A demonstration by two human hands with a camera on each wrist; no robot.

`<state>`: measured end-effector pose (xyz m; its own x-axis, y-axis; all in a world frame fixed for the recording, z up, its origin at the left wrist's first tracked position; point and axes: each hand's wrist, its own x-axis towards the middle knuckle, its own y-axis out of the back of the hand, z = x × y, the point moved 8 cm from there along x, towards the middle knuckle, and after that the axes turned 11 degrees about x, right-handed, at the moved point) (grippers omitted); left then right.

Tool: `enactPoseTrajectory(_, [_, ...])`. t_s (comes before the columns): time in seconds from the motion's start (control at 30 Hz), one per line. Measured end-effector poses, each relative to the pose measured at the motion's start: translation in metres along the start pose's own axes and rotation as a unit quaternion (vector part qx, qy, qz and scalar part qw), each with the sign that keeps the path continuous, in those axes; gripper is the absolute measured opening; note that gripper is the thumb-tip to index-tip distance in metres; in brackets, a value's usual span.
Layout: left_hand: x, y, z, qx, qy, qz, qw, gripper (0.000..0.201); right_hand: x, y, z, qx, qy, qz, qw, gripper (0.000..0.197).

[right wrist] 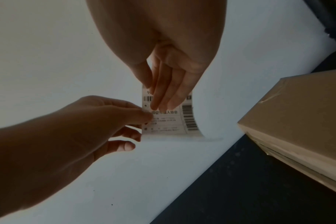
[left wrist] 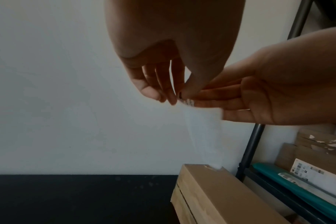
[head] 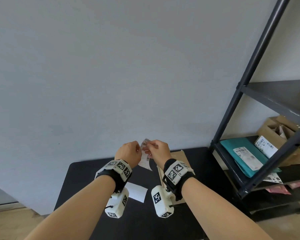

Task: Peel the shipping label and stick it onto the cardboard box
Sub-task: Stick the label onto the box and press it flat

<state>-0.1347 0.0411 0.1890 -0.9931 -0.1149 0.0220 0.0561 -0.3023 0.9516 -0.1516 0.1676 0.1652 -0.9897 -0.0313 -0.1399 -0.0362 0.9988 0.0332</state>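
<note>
I hold a white shipping label with barcodes up in the air above the black table. My left hand pinches the label's left edge between thumb and fingertips. My right hand pinches its top, fingers lying on the printed face. In the left wrist view the label hangs curved below both hands, showing its blank side. The brown cardboard box lies on the table under my right wrist, also seen as box and box.
A white blank sheet lies flat on the table near my left wrist. A dark metal shelf rack stands at the right with teal mailers, labelled parcels and open cardboard boxes. A plain wall rises behind the table.
</note>
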Motion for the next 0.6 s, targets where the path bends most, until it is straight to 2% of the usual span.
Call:
enactPoseTrajectory(0.1, [0.003,-0.002,-0.01,-0.076,0.022,-0.012,0.997,0.02,0.0,0.0,-0.001,-0.006,0.007,-0.015,1.0,0.015])
enactPoseTrajectory(0.3, [0.012,-0.011,-0.029,-0.187,0.039,-0.044,0.981,0.015,0.007,0.018,-0.002,-0.055,0.024,0.027,0.998,0.008])
enactPoseTrajectory(0.47, [0.016,-0.02,-0.033,-0.259,0.046,-0.071,0.962,0.005,0.008,0.036,0.011,-0.074,-0.006,0.056,0.996,0.029])
enactPoseTrajectory(0.53, [0.017,-0.027,-0.03,-0.297,0.049,-0.094,0.949,0.017,0.007,0.042,0.02,-0.065,-0.027,0.053,0.996,0.032])
enactPoseTrajectory(0.6, [0.018,-0.033,-0.025,-0.327,0.05,-0.112,0.937,0.016,0.007,0.047,0.026,-0.076,-0.032,0.047,0.995,0.029])
